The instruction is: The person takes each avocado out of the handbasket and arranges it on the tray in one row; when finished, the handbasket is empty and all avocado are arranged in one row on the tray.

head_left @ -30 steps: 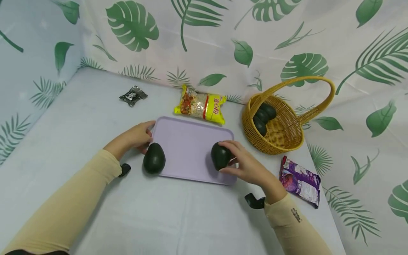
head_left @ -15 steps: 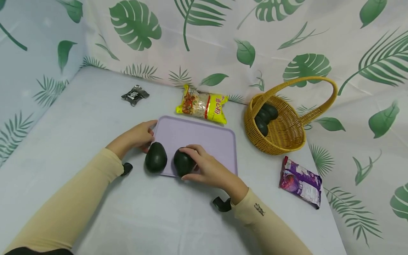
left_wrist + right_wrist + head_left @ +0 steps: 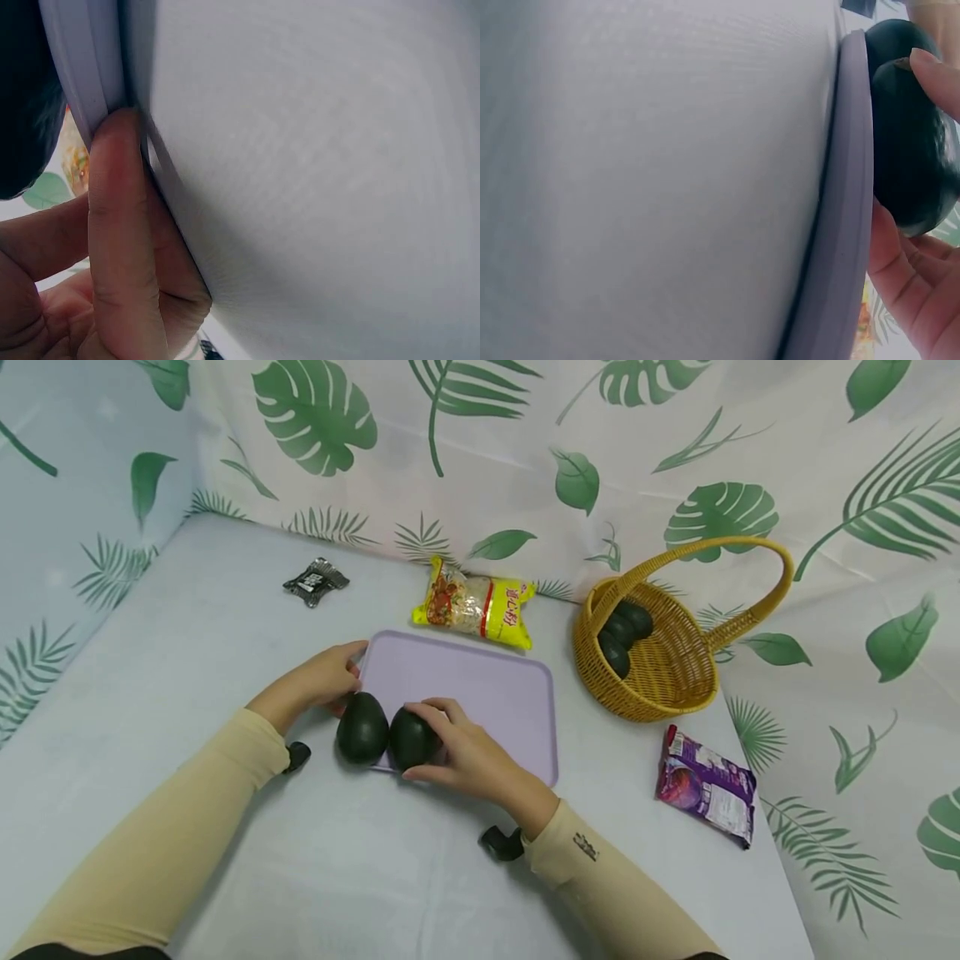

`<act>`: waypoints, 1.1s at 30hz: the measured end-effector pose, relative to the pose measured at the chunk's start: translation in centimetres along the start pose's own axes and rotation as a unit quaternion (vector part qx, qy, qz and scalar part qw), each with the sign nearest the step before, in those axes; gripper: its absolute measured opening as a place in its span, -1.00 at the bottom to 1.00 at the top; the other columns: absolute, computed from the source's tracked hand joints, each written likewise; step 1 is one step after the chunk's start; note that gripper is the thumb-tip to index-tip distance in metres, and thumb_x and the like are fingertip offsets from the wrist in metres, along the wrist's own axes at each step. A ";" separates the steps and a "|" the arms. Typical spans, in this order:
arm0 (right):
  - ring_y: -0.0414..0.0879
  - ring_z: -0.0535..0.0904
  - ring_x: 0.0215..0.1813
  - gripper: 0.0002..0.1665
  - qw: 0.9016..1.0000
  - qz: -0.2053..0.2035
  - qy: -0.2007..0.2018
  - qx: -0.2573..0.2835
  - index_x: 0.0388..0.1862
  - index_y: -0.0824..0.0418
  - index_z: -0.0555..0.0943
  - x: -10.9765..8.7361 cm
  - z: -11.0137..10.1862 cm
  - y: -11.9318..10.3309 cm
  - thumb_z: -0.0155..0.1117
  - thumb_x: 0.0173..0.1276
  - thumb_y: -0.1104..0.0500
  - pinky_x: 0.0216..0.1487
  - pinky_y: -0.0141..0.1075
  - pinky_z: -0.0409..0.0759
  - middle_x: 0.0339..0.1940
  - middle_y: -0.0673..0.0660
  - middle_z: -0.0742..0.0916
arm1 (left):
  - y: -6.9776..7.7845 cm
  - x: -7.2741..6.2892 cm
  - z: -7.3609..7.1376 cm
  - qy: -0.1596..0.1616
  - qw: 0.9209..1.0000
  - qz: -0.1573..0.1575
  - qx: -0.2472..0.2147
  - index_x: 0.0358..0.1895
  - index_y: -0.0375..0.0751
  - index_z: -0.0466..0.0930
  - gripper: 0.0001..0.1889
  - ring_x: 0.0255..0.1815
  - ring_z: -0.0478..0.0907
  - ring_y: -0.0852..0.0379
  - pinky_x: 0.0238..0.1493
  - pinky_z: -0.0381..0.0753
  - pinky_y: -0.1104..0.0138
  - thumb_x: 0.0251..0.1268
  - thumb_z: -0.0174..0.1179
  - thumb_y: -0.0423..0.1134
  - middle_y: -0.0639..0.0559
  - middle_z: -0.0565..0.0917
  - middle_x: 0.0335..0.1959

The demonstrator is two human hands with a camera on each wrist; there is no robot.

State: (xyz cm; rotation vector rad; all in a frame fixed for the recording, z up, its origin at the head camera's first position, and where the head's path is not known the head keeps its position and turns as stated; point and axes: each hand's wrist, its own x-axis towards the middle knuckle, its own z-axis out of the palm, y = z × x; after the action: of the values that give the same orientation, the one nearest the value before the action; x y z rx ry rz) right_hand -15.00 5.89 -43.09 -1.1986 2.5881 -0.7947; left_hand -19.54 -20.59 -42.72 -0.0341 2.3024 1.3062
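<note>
In the head view, a lilac tray (image 3: 480,689) lies on the white-covered table. My left hand (image 3: 315,683) grips its left edge; a fingertip (image 3: 120,139) presses at the rim in the left wrist view. One dark green avocado (image 3: 362,731) sits at the tray's front left corner, beside that hand. My right hand (image 3: 472,756) holds a second avocado (image 3: 410,740) between thumb and fingers, right up against the first. From the right wrist, the held avocado (image 3: 907,142) shows just over the tray rim (image 3: 847,172), partly covering the other one.
A wicker basket (image 3: 678,681) with a tall handle and several avocados (image 3: 618,631) stands at the back right. Behind the tray lies a yellow food packet (image 3: 476,606). A purple packet (image 3: 707,789) is at the right, a small black wrapped packet (image 3: 315,582) at the back left.
My right hand has carried its avocado left across the tray until it is beside the first one. The left hand stays at the tray's edge.
</note>
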 end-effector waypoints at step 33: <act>-0.06 0.68 -0.16 0.03 0.998 -0.005 0.045 0.040 0.52 -0.03 0.26 -2.2 -3.5 1.6 0.58 0.11 -0.02 -0.28 -0.30 0.70 0.36 0.05 0.42 | 0.2 -0.1 -0.1 -0.005 1.000 0.011 -0.010 0.60 -0.28 -0.19 -0.22 -0.29 0.40 0.02 -0.43 0.74 0.25 0.37 -0.05 -0.53 -0.25 0.34 -0.11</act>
State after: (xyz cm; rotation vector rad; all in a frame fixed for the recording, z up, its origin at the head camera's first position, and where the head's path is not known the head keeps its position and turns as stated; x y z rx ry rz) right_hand -15.91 9.83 -41.14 -1.1790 2.5954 -0.9671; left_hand -19.52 -20.55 -42.51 -0.0097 2.2877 1.3373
